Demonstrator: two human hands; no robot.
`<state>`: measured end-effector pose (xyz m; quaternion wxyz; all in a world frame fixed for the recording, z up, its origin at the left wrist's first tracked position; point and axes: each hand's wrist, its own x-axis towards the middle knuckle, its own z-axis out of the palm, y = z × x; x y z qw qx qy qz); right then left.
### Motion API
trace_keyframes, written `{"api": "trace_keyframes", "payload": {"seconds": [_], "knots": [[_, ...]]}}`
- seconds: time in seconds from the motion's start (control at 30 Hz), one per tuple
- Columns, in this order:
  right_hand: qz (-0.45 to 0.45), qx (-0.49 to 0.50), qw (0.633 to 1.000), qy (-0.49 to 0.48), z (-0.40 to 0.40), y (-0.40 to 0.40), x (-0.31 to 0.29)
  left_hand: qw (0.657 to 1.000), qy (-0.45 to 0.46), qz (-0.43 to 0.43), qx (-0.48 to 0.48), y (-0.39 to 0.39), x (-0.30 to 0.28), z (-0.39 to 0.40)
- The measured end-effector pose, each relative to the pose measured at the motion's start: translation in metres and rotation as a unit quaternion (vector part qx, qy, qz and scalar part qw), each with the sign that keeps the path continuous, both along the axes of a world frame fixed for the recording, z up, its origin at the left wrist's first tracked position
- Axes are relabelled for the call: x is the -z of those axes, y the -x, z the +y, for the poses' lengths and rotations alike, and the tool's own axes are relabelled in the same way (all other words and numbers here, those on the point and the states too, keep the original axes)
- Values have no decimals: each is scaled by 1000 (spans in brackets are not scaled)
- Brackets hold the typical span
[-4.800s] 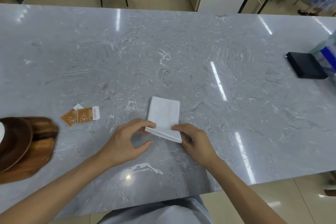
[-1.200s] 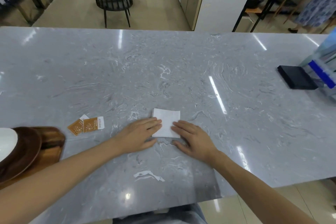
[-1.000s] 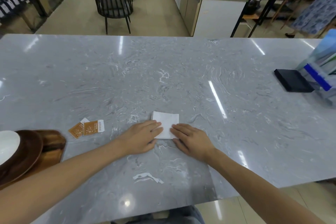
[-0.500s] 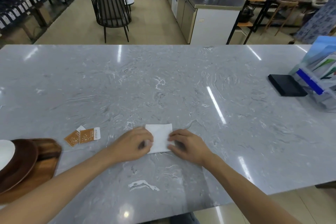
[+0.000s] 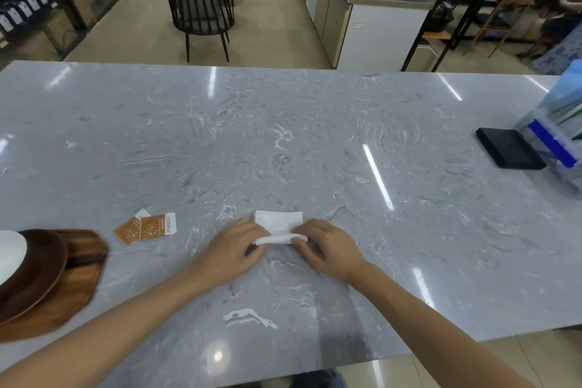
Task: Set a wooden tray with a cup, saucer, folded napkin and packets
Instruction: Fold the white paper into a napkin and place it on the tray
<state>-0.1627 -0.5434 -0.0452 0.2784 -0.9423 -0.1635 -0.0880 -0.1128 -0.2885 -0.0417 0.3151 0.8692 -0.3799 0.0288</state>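
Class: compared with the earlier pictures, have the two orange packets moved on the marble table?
No. The orange packets lie in the same spot, just right of the wooden tray and left of the napkin; only the camera's view shifted.

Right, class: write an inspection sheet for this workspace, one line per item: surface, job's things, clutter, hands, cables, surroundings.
Surface: grey marble table, glossy with light reflections.
Job's things: white napkin on the table, near edge lifted; two orange packets left of it; wooden tray at left edge carrying a dark saucer and a white cup, partly cropped.
Clutter: black box, clear leaflet holder at right.
Hands: left hand and right hand pinch the napkin's near edge.
Cables: nothing seen.
Surroundings: black chair, counter, shelves.
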Motion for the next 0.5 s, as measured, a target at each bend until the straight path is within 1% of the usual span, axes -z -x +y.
{"api": "trace_keyframes", "payload": {"seconds": [0.07,0.13,0.2,0.33,0.43,0.5], "knots": [[51,18,997,-59,-2,-1,-1,996,48,63,-49,-3,-1,0],[83,33,991,-105,-5,-2,1,991,63,105,-62,-8,0,2],[113,49,984,-126,-5,-4,3,984,78,144,-70,-11,0,2],[152,83,965,-198,-1,-9,4,969,109,189,-115,-19,0,-5],[184,101,949,-235,-3,-15,3,961,99,220,-131,-27,0,-8],[205,136,934,-258,-1,-20,3,958,88,222,-158,-29,1,-11]]}}
